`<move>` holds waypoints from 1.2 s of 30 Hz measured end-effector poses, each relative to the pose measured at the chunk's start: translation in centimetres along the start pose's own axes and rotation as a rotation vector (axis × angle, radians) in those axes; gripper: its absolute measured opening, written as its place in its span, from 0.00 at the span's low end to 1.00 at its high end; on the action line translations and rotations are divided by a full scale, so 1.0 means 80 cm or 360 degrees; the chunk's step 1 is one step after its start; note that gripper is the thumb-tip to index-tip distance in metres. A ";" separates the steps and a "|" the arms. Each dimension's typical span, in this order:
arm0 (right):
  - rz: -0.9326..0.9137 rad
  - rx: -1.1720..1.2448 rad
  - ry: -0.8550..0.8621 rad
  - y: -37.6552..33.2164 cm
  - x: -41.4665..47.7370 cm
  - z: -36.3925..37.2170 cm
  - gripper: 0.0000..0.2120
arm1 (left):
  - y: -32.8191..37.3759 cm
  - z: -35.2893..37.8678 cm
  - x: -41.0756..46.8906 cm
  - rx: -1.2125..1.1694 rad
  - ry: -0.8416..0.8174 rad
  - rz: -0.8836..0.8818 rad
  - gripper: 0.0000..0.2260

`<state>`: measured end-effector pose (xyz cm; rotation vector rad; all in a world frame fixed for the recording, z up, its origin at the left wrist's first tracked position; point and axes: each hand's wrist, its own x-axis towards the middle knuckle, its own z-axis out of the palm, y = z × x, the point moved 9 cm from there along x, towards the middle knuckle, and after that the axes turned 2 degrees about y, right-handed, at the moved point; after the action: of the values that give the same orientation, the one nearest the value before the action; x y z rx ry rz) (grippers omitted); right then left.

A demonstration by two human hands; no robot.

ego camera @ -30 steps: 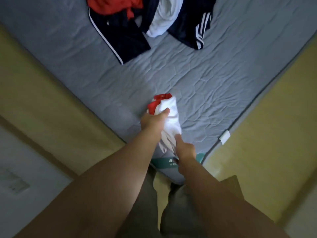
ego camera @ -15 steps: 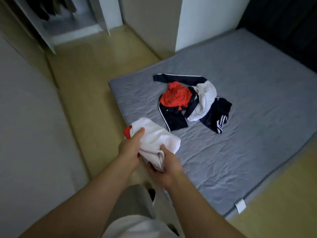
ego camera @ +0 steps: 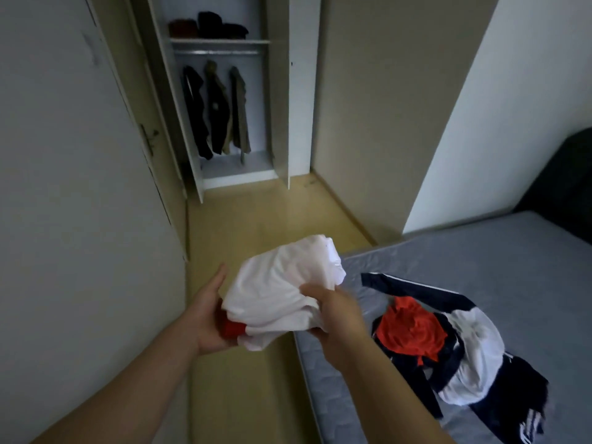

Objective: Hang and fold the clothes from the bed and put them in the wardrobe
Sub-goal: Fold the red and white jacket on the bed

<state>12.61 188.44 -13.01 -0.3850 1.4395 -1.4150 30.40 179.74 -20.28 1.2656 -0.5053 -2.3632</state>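
While my right hand [ego camera: 333,315] grips a soft white bundle [ego camera: 282,283], thumb on top and fingers curled beneath, my left hand [ego camera: 208,315] lies flat against its other side, fingers straight, the palm touching a red patch of cloth [ego camera: 232,328] at the lower corner. The bundle is rounded and creased, folded in loose layers, and I hold it in the air over the smooth yellowish floor [ego camera: 256,225], just off the corner of the grey quilted mattress [ego camera: 480,251]. On the mattress lies a crumpled heap [ego camera: 448,341] of orange-red, white and navy striped cloth. Ahead, the wardrobe [ego camera: 278,91] stands open. Three dark and tan hanging clothes [ego camera: 214,113] droop from its rail, and dark folded things [ego camera: 208,28] sit on the shelf above.
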 end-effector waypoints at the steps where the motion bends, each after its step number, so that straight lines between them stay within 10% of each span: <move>1: -0.0018 -0.0022 -0.0059 -0.018 0.015 0.022 0.09 | 0.039 0.000 0.009 0.0051 0.0018 0.0086 0.32; 5: -0.0034 -0.0069 -0.0256 -0.076 0.075 0.090 0.12 | 0.192 0.003 0.037 0.0175 0.0179 0.0582 0.17; 10: -0.0127 -0.0189 -0.0342 -0.140 0.179 0.129 0.06 | 0.314 0.035 0.091 0.0313 0.0021 0.0562 0.33; 27: -0.0053 -0.0232 -0.0890 -0.319 0.553 0.272 0.23 | 0.690 0.145 0.239 0.0364 0.0415 0.0930 0.15; 36: -0.0035 -0.0069 -0.0881 -0.406 0.740 0.362 0.28 | 0.891 0.171 0.358 0.0426 0.0389 0.1110 0.25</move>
<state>-2.03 117.07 -3.51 -0.7558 1.0135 -1.1710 17.54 106.13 2.13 1.2059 -1.0132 -1.5788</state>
